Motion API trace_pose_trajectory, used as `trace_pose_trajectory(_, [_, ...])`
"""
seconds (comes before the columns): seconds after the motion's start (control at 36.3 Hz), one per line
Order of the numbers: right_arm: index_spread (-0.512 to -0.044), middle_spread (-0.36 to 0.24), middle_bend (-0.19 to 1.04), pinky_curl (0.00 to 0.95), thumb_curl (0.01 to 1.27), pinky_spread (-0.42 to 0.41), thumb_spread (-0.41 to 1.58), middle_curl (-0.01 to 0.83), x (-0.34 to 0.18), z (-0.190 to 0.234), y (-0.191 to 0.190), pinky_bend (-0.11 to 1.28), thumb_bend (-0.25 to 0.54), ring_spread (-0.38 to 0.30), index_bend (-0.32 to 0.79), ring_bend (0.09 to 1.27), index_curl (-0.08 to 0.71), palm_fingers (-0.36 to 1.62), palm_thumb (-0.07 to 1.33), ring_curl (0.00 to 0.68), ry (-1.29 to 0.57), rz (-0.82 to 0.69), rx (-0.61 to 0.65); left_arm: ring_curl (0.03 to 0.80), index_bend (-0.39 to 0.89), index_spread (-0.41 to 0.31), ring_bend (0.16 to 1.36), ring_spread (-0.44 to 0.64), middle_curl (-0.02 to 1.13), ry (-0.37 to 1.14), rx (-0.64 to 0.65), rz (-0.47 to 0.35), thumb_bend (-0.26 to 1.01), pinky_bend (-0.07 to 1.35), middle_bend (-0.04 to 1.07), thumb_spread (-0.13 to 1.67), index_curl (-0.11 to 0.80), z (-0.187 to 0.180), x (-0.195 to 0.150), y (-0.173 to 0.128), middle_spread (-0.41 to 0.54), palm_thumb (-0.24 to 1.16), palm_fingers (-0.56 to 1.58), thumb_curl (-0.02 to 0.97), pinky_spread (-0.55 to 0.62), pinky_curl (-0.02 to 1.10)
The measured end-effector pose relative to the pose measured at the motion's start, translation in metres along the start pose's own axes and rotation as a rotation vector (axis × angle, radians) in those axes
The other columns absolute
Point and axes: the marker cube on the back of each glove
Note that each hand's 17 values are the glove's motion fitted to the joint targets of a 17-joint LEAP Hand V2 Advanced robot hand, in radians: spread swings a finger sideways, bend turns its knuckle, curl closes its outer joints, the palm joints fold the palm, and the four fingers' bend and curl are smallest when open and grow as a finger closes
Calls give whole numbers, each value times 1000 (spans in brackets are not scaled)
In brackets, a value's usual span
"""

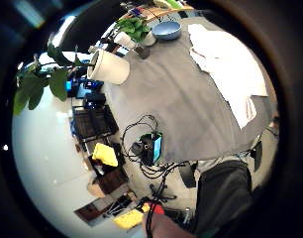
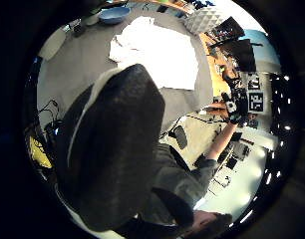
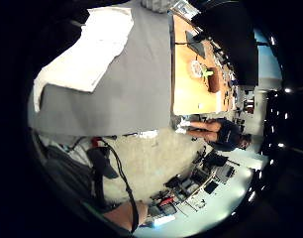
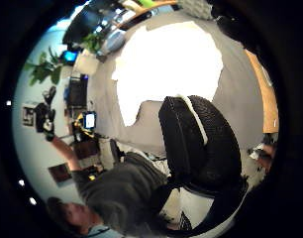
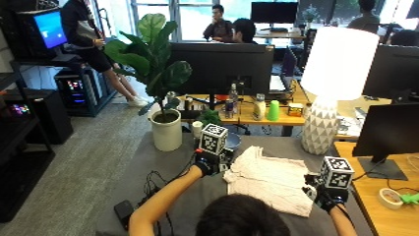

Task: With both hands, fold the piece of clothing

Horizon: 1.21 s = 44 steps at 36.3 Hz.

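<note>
A white piece of clothing (image 5: 272, 179) lies spread, a little rumpled, on the grey table (image 5: 170, 167). My left hand (image 5: 208, 162) hovers in the air near its left far corner and holds nothing. Beside the garment's right near edge, my right hand (image 5: 324, 194) is also raised and empty. The garment (image 1: 226, 64) lies well below the left palm, and the right palm likewise sees the cloth (image 4: 166, 64) from a distance. A black gloved thumb (image 2: 112, 149) fills much of the left thumb side view. Neither hand touches the cloth.
A white pot with a leafy plant (image 5: 165, 130) stands at the table's far left, a blue bowl (image 1: 166, 29) beside it. A white lamp (image 5: 320, 130) stands far right. Cables and a black device (image 5: 124, 211) lie at the left near edge. A monitor (image 5: 389, 132) sits on the wooden desk to the right.
</note>
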Motion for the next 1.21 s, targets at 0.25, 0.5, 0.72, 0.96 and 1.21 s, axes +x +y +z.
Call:
trace_pose_trajectory(0.25, [-280, -27, 293, 185, 91, 117, 921, 178, -3, -6, 8, 350, 268, 23, 135, 453, 146, 547, 405, 205, -1, -12, 5, 146, 200, -59, 443, 257, 115, -2, -31, -25, 30, 239, 167, 858, 160, 5, 2, -6, 99, 85, 256, 49, 324, 129])
trace_pose_trajectory(0.5, [-318, -31, 284, 234, 124, 134, 1167, 240, -2, -7, -11, 353, 251, 24, 130, 453, 183, 527, 419, 245, 19, -14, 8, 177, 190, -68, 463, 309, 158, 8, -1, -13, 2, 235, 169, 1065, 230, 4, 5, -11, 115, 86, 230, 91, 381, 178])
trace_pose_trajectory(0.72, [-329, -32, 270, 262, 147, 136, 1259, 278, -5, -3, -23, 346, 226, 19, 132, 452, 205, 520, 434, 271, 37, -22, -40, 195, 184, -70, 474, 327, 187, 26, -14, 23, -17, 231, 170, 1141, 272, 16, 19, -17, 120, 74, 214, 118, 400, 211])
trace_pose_trajectory(0.96, [-336, -39, 275, 287, 184, 106, 1263, 314, -15, 54, -41, 368, 202, -18, 100, 497, 202, 609, 493, 299, 131, -60, -153, 219, 159, -33, 509, 335, 208, 10, -139, 172, -35, 258, 164, 993, 291, 98, 69, -42, 144, 15, 184, 161, 398, 248])
trace_pose_trajectory(1.21, [-320, -52, 302, 322, 228, 59, 1203, 353, -13, 120, -62, 405, 177, -61, 90, 516, 197, 667, 585, 334, 134, -53, -283, 254, 76, 31, 603, 354, 229, -37, -283, 222, -31, 335, 181, 862, 253, 191, 102, -66, 187, 19, 125, 211, 396, 291])
